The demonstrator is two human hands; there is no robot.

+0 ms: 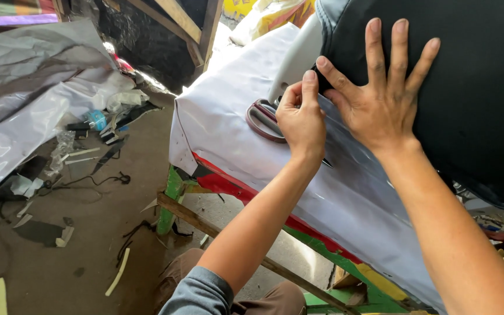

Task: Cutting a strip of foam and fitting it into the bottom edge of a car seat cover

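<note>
On the workbench's pale sheet (223, 111), the right hand (380, 99) lies flat, 5 fingers spread, on the black cover (479, 99). The left hand (300, 119) pinches that cover's near-left edge beside the scissors (262, 119), which lie unused; fitting looks unfinished.

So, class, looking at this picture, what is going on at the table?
A person is working at a table covered with a pale sheet. The right hand lies flat, fingers spread, on a large black cover. The left hand pinches the edge of that black cover where it meets a white part. A pair of red-handled scissors lies on the sheet beside the left hand. Scraps litter the floor.
</note>
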